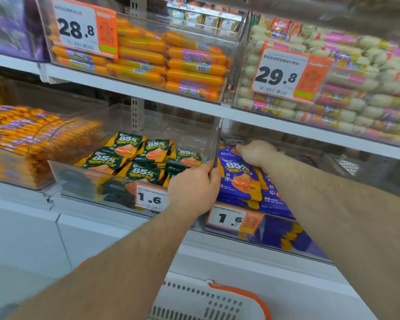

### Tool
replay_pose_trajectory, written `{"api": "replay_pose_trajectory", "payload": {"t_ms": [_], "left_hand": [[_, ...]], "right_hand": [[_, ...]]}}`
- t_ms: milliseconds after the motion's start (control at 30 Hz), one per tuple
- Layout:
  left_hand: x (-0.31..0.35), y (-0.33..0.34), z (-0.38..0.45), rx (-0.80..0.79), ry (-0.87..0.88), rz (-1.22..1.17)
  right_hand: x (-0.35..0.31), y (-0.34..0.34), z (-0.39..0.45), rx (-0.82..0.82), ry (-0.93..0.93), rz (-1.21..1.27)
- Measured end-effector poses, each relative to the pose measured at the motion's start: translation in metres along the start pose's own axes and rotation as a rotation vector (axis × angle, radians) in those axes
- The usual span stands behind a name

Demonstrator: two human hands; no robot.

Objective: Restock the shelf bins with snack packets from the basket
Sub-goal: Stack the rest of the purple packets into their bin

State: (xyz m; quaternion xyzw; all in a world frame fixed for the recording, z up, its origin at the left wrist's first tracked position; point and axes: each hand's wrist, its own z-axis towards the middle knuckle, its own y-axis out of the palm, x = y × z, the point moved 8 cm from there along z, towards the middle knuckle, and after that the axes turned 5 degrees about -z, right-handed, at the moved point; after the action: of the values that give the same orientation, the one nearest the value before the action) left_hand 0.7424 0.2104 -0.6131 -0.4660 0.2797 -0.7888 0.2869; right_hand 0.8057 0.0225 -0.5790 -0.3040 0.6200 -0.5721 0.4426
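Reaching deep into the bin of purple packets (239, 179), your right hand (255, 152) has its fingers curled down over the back of the stack, most likely pressing or seating packets toward the rear so the front ones stay face-up and readable; whether it actually pinches a packet there you cannot tell, since the fingertips are buried behind the stack. Your left hand (193, 188) grips the clear wall (215, 148) between that bin and the bin of green packets (143, 155), thumb on one side and fingers wrapped over the edge, which looks like bracing so the bin does not slide while the other hand pushes. The basket (201, 301) sits low at the bottom edge, just beside your left forearm, with its orange handle (252, 296) showing; its inside is cut off, so you cannot judge how many packets remain in it. The orange sausages at the left are smeared by motion, and the shelf shadow hides the rear of the purple bin. Price tags cover part of each bin's front.
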Motion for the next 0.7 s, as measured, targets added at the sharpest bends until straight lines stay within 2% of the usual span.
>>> {"api": "replay_pose_trajectory", "payload": {"t_ms": [100,200,267,367,467,567,700], "left_hand": [[0.0,-0.008,-0.004,0.015,0.007,-0.199],[0.0,-0.033,-0.035,0.242,0.208,-0.336],[-0.015,-0.033,-0.069,0.277,0.263,-0.369],[-0.068,0.001,-0.117,0.09,0.052,-0.354],[-0.14,0.052,-0.161,-0.123,-0.314,-0.352],[-0.192,0.089,-0.206,-0.282,-0.564,-0.345],[-0.228,0.123,-0.245,-0.471,-0.654,-0.249]], "right_hand": [[-0.011,-0.03,-0.035,0.328,-0.11,0.07],[-0.035,-0.051,-0.119,0.779,-0.486,0.418],[-0.043,-0.033,-0.17,0.864,-0.676,0.624],[-0.049,0.037,-0.211,0.669,-0.707,0.777],[-0.045,0.139,-0.218,0.3,-0.549,0.775],[-0.026,0.254,-0.22,-0.12,-0.345,0.593],[0.022,0.387,-0.257,-0.646,-0.079,0.283]]}}
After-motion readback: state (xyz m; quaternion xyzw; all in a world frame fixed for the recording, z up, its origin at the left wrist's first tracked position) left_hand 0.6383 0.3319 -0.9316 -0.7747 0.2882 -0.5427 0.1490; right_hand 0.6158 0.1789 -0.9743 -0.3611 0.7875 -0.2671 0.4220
